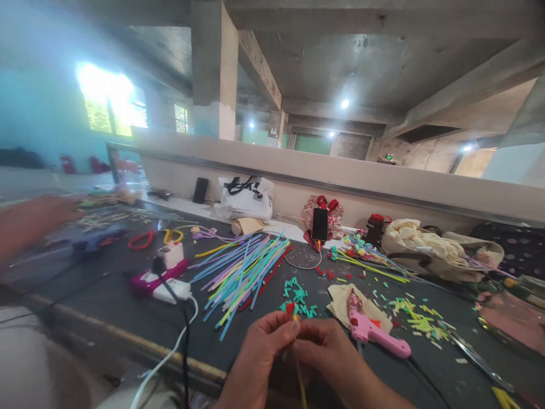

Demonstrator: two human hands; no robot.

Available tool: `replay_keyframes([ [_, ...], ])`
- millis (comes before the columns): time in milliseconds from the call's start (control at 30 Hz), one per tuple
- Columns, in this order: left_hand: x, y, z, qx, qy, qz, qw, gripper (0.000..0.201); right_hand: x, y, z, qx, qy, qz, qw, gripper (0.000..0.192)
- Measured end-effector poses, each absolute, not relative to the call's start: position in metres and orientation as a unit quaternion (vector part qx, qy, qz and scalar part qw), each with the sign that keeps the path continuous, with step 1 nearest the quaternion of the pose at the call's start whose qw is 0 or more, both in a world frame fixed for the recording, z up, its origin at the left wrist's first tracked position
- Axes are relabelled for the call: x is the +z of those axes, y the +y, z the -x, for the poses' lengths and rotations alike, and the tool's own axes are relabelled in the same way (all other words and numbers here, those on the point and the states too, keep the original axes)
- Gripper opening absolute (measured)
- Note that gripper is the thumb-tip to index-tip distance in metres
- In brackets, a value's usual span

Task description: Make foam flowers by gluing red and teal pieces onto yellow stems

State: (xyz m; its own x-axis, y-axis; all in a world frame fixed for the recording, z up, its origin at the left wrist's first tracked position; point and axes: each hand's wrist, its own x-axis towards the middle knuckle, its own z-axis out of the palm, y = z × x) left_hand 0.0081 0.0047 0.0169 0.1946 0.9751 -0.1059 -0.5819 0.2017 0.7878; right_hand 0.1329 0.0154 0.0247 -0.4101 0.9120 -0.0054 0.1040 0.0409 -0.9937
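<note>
My left hand (259, 355) and my right hand (330, 352) meet low in the middle, fingertips pinched together on a thin yellow stick (301, 386) with a small red piece (290, 307) at its top. The stick hangs down between my palms. Just beyond my fingers lies a scatter of teal cut pieces (298, 296) on the dark table (106, 295). A pink glue gun (370, 329) rests on a beige cloth (340, 300) right of my right hand.
A fan of coloured sticks (242, 267) lies left of centre, beside a pink-and-white power strip (159, 284) with cables. A phone (319, 224) stands at the back, with bags (246, 199), a red-lidded jar (374, 228) and a cloth bundle (421, 241). Another person's blurred hand (34, 218) is far left.
</note>
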Motion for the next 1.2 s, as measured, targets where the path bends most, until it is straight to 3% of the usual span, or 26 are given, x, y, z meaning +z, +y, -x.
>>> replay_keyframes([
  [167, 0.015, 0.009, -0.007, 0.561, 0.372, -0.326, 0.664, 0.015, 0.033, 0.023, -0.142, 0.456, -0.635, 0.451, 0.431, 0.016],
  [1200, 0.024, 0.009, -0.008, 0.519, 0.478, -0.447, 0.549, 0.009, 0.047, 0.029, -0.141, 0.542, -0.581, 0.449, 0.409, 0.007],
])
